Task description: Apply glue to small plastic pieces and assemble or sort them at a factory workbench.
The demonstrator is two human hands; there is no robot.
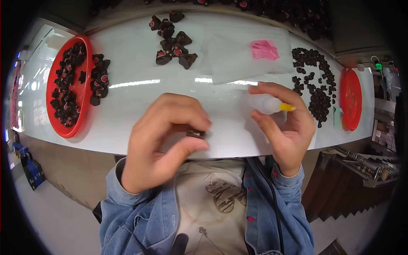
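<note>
My left hand (163,140) pinches a small dark part (196,133) between thumb and fingertips, just above the white table's (136,106) near edge. My right hand (284,127) grips a small translucent squeeze bottle (265,103) with a yellow nozzle (287,107) that points right, away from the dark part. The two hands are close together, a short gap between them.
A red tray (57,123) of dark parts with red spots lies at the left, more beside it (100,78). A cluster (174,40) sits at the far middle. White paper (238,51) bears a pink scrap (264,49). Small dark pieces (316,85) and a red lid (351,100) lie at the right.
</note>
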